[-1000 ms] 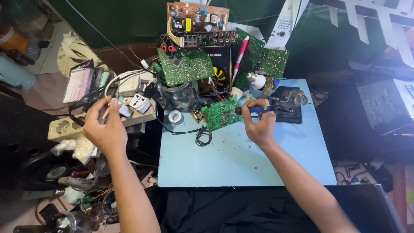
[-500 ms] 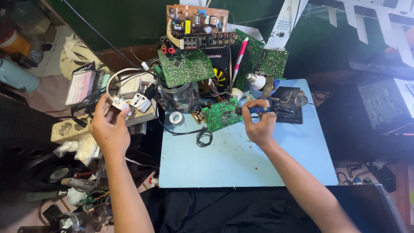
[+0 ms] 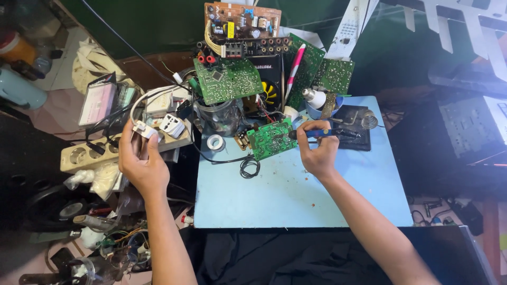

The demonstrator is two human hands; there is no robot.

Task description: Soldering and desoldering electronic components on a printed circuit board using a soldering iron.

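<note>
My left hand [image 3: 140, 161] grips a white plug [image 3: 142, 128] on a white cable, right over a beige power strip [image 3: 100, 150] at the left of the table. My right hand [image 3: 317, 150] holds a blue-handled soldering iron [image 3: 319, 133], its tip resting at the edge of a small green circuit board [image 3: 271, 138] that lies tilted on the light blue table top [image 3: 296, 195]. A black wire coil [image 3: 249, 168] trails from the board.
Several green circuit boards [image 3: 227, 79] and a brown one [image 3: 242, 21] stand stacked at the back. A solder roll [image 3: 215, 141], a white adapter [image 3: 172, 125], a black iron stand [image 3: 354, 126] and a grey car stereo [image 3: 467, 124] surround the work area. Clutter fills the floor at left.
My left hand has moved down and toward the power strip, bringing the white plug with it. My right hand stays with the soldering iron at the board.
</note>
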